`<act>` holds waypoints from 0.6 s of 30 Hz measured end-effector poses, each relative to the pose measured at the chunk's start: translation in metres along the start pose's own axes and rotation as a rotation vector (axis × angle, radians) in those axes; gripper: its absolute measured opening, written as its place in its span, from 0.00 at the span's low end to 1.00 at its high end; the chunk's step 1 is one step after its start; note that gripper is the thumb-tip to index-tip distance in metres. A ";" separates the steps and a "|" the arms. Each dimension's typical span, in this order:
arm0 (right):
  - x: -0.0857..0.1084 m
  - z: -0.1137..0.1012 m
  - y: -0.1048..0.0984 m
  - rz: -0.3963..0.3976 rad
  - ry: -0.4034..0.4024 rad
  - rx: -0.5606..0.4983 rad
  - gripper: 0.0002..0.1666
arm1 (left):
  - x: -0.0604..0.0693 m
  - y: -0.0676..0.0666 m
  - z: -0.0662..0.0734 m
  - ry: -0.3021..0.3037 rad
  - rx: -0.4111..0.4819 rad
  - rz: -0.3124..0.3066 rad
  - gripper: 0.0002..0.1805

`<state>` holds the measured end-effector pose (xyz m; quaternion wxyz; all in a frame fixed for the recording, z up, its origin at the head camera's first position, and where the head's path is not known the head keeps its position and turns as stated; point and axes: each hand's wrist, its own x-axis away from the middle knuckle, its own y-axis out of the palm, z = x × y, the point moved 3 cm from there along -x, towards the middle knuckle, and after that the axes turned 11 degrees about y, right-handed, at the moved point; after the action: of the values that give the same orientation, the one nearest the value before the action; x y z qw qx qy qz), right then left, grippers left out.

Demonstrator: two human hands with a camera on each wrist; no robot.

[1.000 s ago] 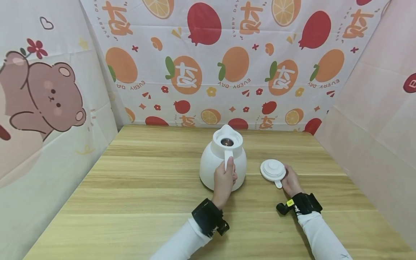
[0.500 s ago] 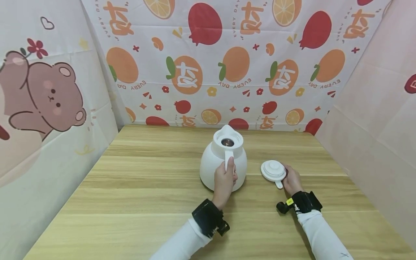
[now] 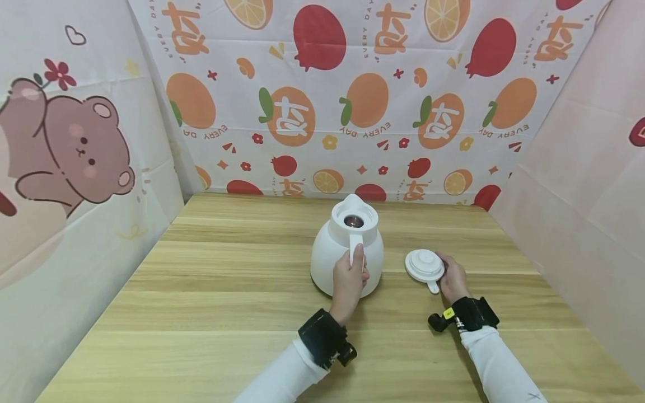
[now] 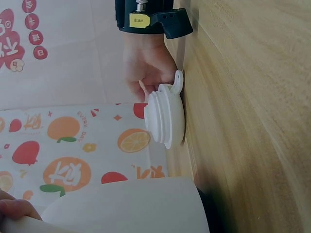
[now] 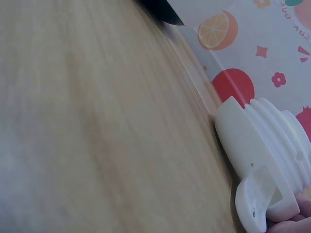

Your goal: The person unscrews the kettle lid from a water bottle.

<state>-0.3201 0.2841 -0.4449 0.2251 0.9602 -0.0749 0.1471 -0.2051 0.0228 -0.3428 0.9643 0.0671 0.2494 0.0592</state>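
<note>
A white thermos jug (image 3: 327, 260) stands upright on the table, its mouth uncovered and its spout facing away. My left hand (image 3: 346, 288) grips the jug's handle (image 3: 355, 242), thumb along the top of it. To the right, the white jug lid (image 3: 424, 264) lies on the table with its stepped side up and its small tab toward me. My right hand (image 3: 454, 280) holds the lid by its right edge. In the right wrist view only a bit of the fingers (image 5: 297, 221) shows beside the lid; the fingertips are mostly hidden.
The wooden table (image 3: 211, 313) reaches back to a fruit-print cloth (image 3: 232, 112). A cloth with a bear (image 3: 83, 148) hangs on the left, and a pale cloth (image 3: 579, 168) on the right. Both wrists wear black camera straps.
Hands, jug and lid stay in place on the table. The head view has shifted very slightly.
</note>
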 end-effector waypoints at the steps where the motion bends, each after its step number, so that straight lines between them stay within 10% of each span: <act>1: 0.000 0.000 0.000 0.004 -0.001 0.009 0.27 | 0.000 0.000 0.000 0.000 0.000 0.000 0.20; 18: 0.001 0.000 0.002 0.070 -0.022 0.056 0.27 | -0.002 -0.002 -0.001 -0.005 0.017 -0.009 0.20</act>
<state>-0.3192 0.2821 -0.4440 0.1922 0.9645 -0.1069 0.1462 -0.2075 0.0207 -0.3431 0.9646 0.0745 0.2476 0.0526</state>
